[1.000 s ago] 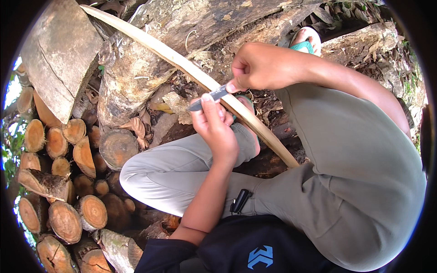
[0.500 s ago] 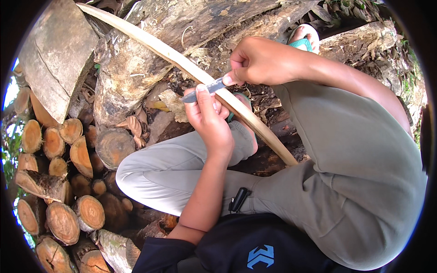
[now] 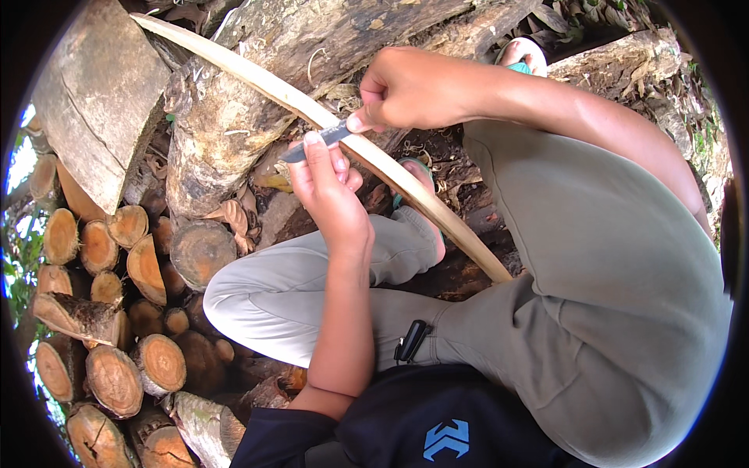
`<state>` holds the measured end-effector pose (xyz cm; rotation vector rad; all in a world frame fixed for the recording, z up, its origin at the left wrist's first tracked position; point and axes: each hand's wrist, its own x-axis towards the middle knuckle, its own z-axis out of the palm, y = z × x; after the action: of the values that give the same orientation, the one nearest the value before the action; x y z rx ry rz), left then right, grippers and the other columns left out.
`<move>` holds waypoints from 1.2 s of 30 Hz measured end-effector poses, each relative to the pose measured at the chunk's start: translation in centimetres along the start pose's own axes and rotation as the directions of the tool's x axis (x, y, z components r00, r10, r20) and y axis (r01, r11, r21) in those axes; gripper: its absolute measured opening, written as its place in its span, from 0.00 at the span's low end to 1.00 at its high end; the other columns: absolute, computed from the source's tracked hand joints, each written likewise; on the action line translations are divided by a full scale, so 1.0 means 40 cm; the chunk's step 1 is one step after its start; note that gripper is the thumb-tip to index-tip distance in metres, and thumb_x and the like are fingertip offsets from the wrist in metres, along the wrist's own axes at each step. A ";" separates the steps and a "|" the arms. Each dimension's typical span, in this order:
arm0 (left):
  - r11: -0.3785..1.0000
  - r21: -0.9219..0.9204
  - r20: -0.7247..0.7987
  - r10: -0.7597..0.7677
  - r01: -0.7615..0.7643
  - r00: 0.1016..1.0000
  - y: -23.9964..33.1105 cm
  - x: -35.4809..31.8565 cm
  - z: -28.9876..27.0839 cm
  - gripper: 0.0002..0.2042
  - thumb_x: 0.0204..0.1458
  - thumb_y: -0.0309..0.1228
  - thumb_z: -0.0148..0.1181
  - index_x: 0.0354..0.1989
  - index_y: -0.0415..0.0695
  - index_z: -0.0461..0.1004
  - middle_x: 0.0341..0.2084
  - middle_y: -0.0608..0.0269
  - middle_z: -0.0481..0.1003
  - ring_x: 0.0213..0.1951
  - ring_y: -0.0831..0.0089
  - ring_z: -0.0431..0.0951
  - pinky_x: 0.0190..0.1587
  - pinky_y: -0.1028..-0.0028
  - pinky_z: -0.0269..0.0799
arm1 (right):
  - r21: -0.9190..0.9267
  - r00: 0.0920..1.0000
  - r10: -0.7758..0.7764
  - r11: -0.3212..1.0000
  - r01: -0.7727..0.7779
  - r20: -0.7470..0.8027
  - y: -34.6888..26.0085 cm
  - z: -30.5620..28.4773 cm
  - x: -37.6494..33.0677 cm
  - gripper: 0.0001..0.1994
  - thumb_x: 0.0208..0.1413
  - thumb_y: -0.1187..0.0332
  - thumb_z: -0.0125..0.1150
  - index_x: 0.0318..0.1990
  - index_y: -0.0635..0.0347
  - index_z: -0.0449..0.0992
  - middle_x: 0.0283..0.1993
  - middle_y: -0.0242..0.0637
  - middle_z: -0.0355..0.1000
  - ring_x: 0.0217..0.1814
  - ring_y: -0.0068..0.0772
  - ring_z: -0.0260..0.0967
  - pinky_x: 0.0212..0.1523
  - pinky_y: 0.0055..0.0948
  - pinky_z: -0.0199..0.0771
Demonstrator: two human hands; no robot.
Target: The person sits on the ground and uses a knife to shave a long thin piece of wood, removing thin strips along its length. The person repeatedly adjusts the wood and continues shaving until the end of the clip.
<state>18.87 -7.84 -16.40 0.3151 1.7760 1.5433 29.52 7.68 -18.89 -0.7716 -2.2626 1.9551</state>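
Note:
A long, pale, slightly bowed wooden strip (image 3: 425,193) slants from the upper left down to my lap. Across its upper face lies a narrow dark grey knife blade (image 3: 335,134). My left hand (image 3: 334,204) pinches the blade near its pointed end, thumb on top, on the near side of the strip. On the far side my right hand (image 3: 413,90) grips the blade's other end between thumb and curled fingers. Whether a handle is inside that fist is hidden.
A big weathered log (image 3: 226,117) runs behind the strip, with curled shavings on it. Cut firewood (image 3: 113,381) is stacked at the left, below a broad wooden slab (image 3: 101,101). My bent legs (image 3: 608,257) flank the strip; a sandalled foot (image 3: 421,175) shows beneath it.
Both hands have slid the blade up and to the left along the strip, away from my lap. The strip has barely moved.

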 end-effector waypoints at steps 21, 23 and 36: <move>0.999 -0.034 0.008 -0.036 0.037 0.999 -0.025 -0.043 0.012 0.09 0.71 0.35 0.46 0.35 0.49 0.62 0.23 0.77 0.60 0.21 0.92 0.55 0.19 0.85 0.51 | 0.026 0.990 0.093 0.995 -0.096 0.102 -0.002 -0.005 -0.052 0.21 0.60 0.55 0.65 0.24 0.65 0.77 0.16 0.30 0.66 0.20 0.23 0.59 0.23 0.32 0.59; 0.997 -0.042 -0.008 -0.060 0.060 0.998 -0.018 -0.040 0.017 0.09 0.71 0.35 0.46 0.36 0.49 0.62 0.22 0.77 0.59 0.21 0.92 0.55 0.19 0.85 0.50 | 0.016 0.984 0.143 0.989 -0.145 0.107 -0.024 -0.015 -0.058 0.21 0.60 0.55 0.65 0.23 0.65 0.76 0.16 0.31 0.66 0.20 0.23 0.59 0.23 0.32 0.58; 0.997 -0.071 0.004 -0.013 0.013 1.000 -0.022 -0.032 0.022 0.10 0.70 0.35 0.46 0.34 0.50 0.60 0.21 0.77 0.58 0.20 0.91 0.55 0.18 0.84 0.47 | 0.032 0.994 0.075 0.996 -0.078 0.078 0.000 -0.005 -0.038 0.20 0.58 0.57 0.66 0.23 0.66 0.77 0.17 0.34 0.67 0.20 0.26 0.61 0.24 0.35 0.61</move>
<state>20.57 -8.19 -16.74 0.2708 1.7127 1.5916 30.91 7.24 -18.44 -0.8041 -2.2665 2.0872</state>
